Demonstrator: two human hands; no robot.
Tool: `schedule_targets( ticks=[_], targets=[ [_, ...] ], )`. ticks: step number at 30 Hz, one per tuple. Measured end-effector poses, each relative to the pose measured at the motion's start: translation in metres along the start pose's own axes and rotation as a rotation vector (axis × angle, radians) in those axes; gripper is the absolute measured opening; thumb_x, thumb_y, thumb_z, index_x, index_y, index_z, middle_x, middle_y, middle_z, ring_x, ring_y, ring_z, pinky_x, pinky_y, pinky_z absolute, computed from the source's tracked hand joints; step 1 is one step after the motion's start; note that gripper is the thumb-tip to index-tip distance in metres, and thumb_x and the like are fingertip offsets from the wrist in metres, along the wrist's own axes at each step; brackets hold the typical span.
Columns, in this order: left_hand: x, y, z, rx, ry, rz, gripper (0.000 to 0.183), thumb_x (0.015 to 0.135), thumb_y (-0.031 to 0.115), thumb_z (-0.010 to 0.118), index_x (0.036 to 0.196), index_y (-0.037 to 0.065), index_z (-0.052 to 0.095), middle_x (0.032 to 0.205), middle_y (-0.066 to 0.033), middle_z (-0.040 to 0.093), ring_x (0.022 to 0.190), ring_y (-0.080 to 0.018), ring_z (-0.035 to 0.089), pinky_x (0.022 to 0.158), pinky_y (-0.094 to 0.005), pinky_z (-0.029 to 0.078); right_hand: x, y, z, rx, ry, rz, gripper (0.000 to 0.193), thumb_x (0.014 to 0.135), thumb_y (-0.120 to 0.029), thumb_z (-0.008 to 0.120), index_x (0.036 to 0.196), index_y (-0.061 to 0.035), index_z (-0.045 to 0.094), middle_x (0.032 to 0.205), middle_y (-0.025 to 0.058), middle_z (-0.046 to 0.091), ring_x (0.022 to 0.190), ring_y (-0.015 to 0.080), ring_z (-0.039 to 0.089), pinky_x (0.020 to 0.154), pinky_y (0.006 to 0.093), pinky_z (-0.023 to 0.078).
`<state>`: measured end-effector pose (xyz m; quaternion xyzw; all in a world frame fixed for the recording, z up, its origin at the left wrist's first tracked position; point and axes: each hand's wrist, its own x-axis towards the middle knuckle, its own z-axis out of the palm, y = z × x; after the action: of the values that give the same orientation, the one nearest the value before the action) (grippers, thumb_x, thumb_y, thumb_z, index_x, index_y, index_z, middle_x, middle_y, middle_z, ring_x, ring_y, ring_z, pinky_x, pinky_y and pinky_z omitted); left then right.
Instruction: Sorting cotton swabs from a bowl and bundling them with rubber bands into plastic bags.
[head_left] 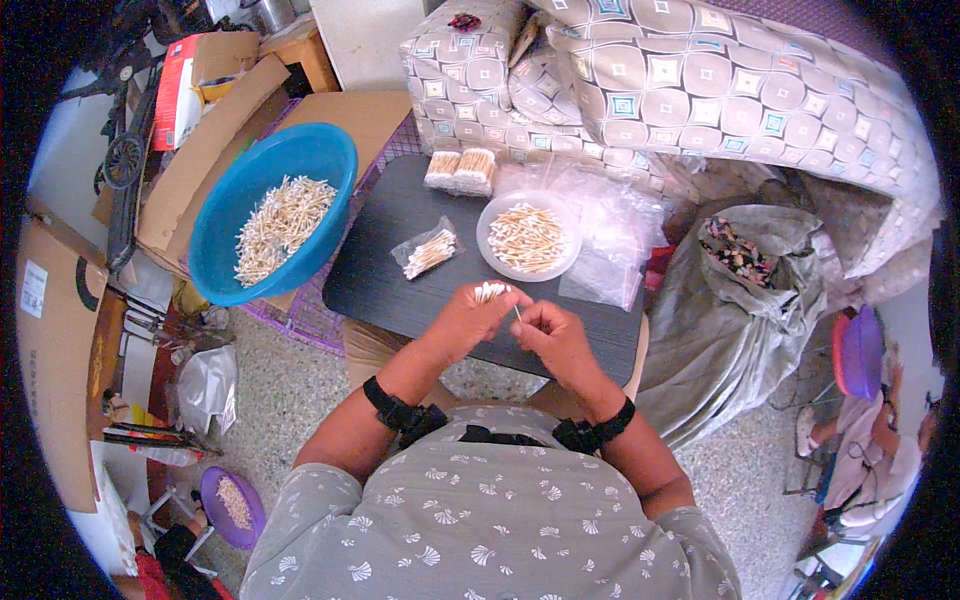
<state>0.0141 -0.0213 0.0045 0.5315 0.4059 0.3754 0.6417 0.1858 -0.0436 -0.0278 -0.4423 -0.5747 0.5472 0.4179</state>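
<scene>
My left hand [470, 318] is closed round a small bunch of cotton swabs [490, 292], their white tips showing above the fingers. Close beside it, my right hand [553, 337] pinches a single cotton swab [518, 312] near the left thumb. Both hands are over the near edge of a dark table [390, 290]. Just beyond them stands a white bowl [483, 240] full of loose cotton swabs [527, 238]. To its left lies a clear bag [430, 250] partly filled with swabs. Filled packs of swabs [460, 171] rest at the far edge.
Clear plastic bags [615, 225] lie right of the bowl. A big blue basin [335, 160] of swabs stands left of the table, near cardboard [220, 150]. A patterned sofa [690, 90] is behind; a grey sack [730, 330] sits right. Other people [870, 450] sit at both lower sides.
</scene>
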Motion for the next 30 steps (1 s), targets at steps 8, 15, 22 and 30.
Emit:
schedule_targets(
  ticks=[8, 15, 22, 30],
  targets=[
    [0.0, 0.001, -0.004, 0.016, 0.009, -0.011, 0.029, 0.092, 0.035, 0.054, 0.094, 0.009, 0.067, 0.063, 0.0074, 0.053, 0.052, -0.0023, 0.04, 0.045, -0.0193, 0.031, -0.001, -0.01, 0.005, 0.184, -0.016, 0.08, 0.013, 0.088, -0.016, 0.061, 0.084, -0.0038, 0.058, 0.072, -0.0007, 0.057, 0.063, 0.0076, 0.05, 0.057, 0.0234, 0.042],
    [0.004, -0.013, -0.006, 0.025, -0.062, 0.035, 0.026, 0.094, 0.031, 0.052, 0.084, 0.01, 0.064, 0.062, 0.008, 0.052, 0.052, -0.0025, 0.04, 0.045, -0.0208, 0.03, 0.002, -0.001, 0.005, 0.083, -0.035, 0.024, 0.013, 0.084, -0.015, 0.064, 0.081, -0.0054, 0.056, 0.07, -0.0024, 0.054, 0.063, 0.0064, 0.048, 0.056, 0.0225, 0.039],
    [0.004, -0.01, -0.007, -0.067, -0.107, -0.071, 0.03, 0.096, 0.033, 0.049, 0.081, 0.01, 0.061, 0.059, 0.0074, 0.048, 0.05, -0.0034, 0.037, 0.045, -0.0211, 0.029, 0.004, 0.006, 0.003, 0.058, -0.048, 0.043, 0.014, 0.084, -0.016, 0.064, 0.083, -0.0057, 0.055, 0.071, -0.0023, 0.055, 0.063, 0.006, 0.048, 0.055, 0.0224, 0.039],
    [0.017, -0.03, -0.018, -0.074, 0.025, 0.037, 0.034, 0.097, 0.036, 0.045, 0.084, 0.007, 0.058, 0.07, 0.0002, 0.054, 0.062, -0.0088, 0.049, 0.053, -0.0233, 0.039, 0.006, 0.005, 0.005, 0.133, -0.076, 0.113, 0.015, 0.087, -0.019, 0.063, 0.091, -0.005, 0.058, 0.075, -0.0013, 0.058, 0.065, 0.0069, 0.051, 0.058, 0.023, 0.043]
  ],
)
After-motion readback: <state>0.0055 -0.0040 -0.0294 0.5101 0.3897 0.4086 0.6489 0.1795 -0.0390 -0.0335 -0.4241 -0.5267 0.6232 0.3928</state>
